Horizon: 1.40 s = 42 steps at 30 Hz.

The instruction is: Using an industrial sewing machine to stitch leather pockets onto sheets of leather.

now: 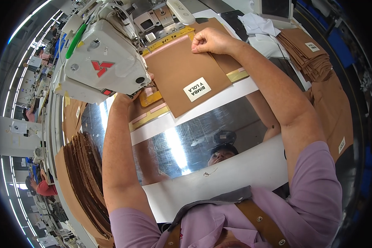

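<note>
A brown flat piece (182, 74) with a white label lies on a yellow template (169, 36) edged by pink strips, beside the white sewing machine head (99, 58). The thumb and fingertips of my right hand (204, 42) are pinched on the piece's upper right corner. My left hand (134, 93) is mostly hidden behind the machine head, near the piece's left edge, so what its fingers hold is unclear. A second brown piece (229, 62) shows behind the first.
Stacked brown pieces (301, 49) and white cloths (260, 27) sit at the back right, more brown pieces (330, 120) at right. A thick brown stack (80, 177) stands at left. A shiny metal plate (198, 124) is in front. A co-worker in red (45, 188) is far left.
</note>
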Each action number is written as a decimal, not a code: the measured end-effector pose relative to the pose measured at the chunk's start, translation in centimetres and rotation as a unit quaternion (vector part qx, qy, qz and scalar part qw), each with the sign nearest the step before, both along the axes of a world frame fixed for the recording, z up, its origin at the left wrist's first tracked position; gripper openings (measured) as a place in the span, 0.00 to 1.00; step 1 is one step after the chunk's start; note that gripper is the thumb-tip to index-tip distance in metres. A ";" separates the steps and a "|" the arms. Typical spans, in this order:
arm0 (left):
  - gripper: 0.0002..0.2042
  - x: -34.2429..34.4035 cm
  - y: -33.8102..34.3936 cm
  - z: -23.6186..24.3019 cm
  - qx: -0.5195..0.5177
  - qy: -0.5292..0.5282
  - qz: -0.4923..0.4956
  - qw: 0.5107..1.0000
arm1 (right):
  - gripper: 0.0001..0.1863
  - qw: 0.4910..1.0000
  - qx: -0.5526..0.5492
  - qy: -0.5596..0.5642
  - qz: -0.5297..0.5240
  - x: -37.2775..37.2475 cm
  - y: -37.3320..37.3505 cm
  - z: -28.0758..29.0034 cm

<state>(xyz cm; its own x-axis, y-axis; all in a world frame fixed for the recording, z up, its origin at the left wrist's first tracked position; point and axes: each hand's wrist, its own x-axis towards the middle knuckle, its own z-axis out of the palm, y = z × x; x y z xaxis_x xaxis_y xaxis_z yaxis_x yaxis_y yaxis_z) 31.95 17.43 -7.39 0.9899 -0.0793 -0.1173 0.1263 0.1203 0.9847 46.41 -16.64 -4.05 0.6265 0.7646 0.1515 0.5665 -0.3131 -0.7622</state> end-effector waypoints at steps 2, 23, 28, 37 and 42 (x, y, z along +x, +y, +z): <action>0.14 -0.2 -3.8 1.0 0.048 -0.019 0.001 0.999 | 0.09 0.999 0.006 0.022 -0.026 0.3 -1.4 -0.9; 0.08 3.1 0.0 1.0 0.070 -0.165 -0.091 0.980 | 0.09 0.967 -0.050 -0.117 -0.219 2.0 1.8 -1.6; 0.07 2.8 1.3 1.1 0.125 -0.199 -0.073 0.969 | 0.10 0.956 -0.076 -0.122 -0.257 2.0 3.7 -1.6; 0.07 4.3 2.0 -0.4 0.238 -0.262 -0.046 0.934 | 0.10 0.946 -0.075 -0.137 -0.285 1.7 3.8 -1.9; 0.06 3.7 3.0 -0.8 0.300 -0.297 -0.031 0.906 | 0.10 0.948 -0.061 -0.124 -0.286 1.4 3.7 -1.8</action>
